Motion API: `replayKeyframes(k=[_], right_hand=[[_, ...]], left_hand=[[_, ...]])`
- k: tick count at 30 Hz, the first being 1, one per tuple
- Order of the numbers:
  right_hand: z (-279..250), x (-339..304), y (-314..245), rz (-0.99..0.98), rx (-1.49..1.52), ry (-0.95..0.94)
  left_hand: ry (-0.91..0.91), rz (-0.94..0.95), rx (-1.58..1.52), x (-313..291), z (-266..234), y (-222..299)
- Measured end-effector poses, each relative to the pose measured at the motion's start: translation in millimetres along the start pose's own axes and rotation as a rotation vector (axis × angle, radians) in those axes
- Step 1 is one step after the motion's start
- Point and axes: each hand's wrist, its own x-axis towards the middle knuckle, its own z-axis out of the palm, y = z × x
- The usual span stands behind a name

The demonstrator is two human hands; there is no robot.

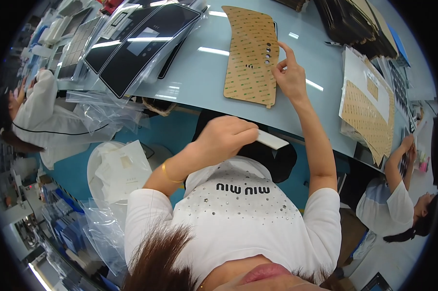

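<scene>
While the left hand (228, 137) grips a part-hidden white strip (273, 140), the half-curled right hand (290, 77) touches tan sheeting (248, 53).

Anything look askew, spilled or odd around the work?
Mostly clutter: crumpled clear plastic bags droop over the table's near edge at left, and white sheets stick out of the round white bin. The tan patterned sheet by the right hand shows no obvious damage.
</scene>
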Motion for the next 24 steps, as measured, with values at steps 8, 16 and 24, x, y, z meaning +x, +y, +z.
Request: replayKeyframes(k=[8, 16, 24], right_hand=[[-1.2, 0.3, -1.8, -0.012, 0.003, -0.024], [-3.4, 9.7, -5.6, -0.126, -0.159, -0.017], [-2.9, 58.6, 29.1, -0.207, 0.034, 0.172]], left_hand=[[-0.011, 0.331, 0.401, 21.4, -16.5, -67.6], [0.022, 0.298, 0.474, 77.3, 12.5, -85.6], [0.267, 0.107, 0.76, 70.9, 60.7, -48.3]])
